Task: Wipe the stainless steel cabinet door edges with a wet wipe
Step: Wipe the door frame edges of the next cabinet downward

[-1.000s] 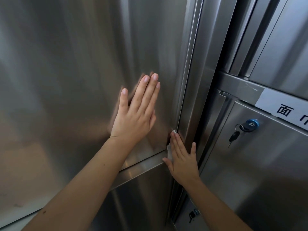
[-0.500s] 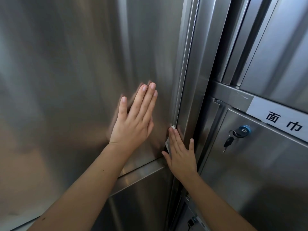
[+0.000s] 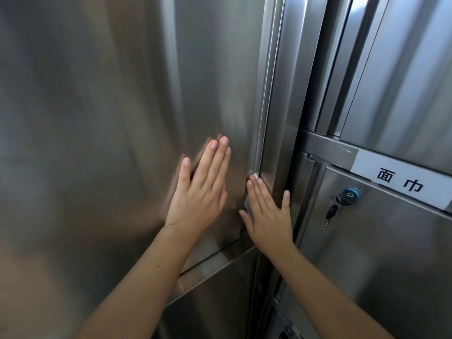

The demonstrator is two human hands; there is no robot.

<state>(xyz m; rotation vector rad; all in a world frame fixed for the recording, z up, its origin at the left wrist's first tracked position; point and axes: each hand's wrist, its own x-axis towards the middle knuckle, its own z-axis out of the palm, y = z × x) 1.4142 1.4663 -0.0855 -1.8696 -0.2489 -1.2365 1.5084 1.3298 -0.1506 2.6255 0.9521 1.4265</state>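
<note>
Two hands are on the steel. The left hand (image 3: 200,192) lies flat on the big cabinet door (image 3: 110,118), fingers straight and together, thumb spread wide. The right hand (image 3: 266,216) is flat too, its straight fingers pressing one white wet wipe (image 3: 254,176) against the door's right edge (image 3: 263,118), with only a corner of the wipe peeking past the fingertips. To the right, a smaller locker door (image 3: 391,253) carries one white label (image 3: 401,182) and one blue lock (image 3: 350,194), with one black key (image 3: 330,212) dangling from it. What's inside the cabinets is hidden.
</note>
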